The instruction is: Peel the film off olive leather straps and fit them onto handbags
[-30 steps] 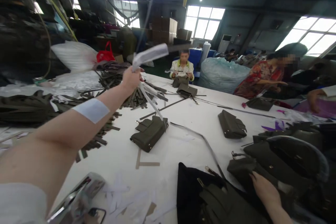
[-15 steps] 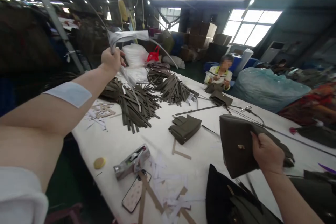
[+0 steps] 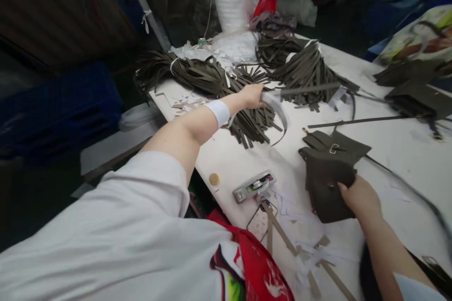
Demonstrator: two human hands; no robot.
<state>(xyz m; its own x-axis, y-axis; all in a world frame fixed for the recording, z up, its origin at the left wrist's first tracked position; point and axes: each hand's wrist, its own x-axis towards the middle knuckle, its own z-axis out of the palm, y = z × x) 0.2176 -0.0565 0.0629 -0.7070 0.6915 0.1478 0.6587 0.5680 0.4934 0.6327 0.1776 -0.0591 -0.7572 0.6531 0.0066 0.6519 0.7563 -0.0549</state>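
Observation:
My left hand (image 3: pixel 252 95) is closed around a strap (image 3: pixel 282 112), whose pale, shiny length curls down from the fingers above the table. A long dark stretch also points right from near the hand; I cannot tell if it is the same strap. Under and beside the hand spreads a bundle of dark olive straps (image 3: pixel 212 77). My right hand (image 3: pixel 363 200) grips the edge of a small dark olive handbag (image 3: pixel 326 183), thumb on its face. That bag overlaps another olive bag (image 3: pixel 348 143) with a gold buckle, lying on the table.
On the white table (image 3: pixel 229 160) lie a tape dispenser (image 3: pixel 254 186), a phone (image 3: pixel 259 223), a yellow roll (image 3: pixel 213 179) and paper scraps. A second strap bundle (image 3: pixel 303 68) lies behind. At the right a person's sleeve (image 3: pixel 420 33) shows beside more dark bags.
My left hand has come down from raised, bringing the strap low over the bundle. The right hand has carried the handbag left, up to the bag on the table. My view has turned left and downward.

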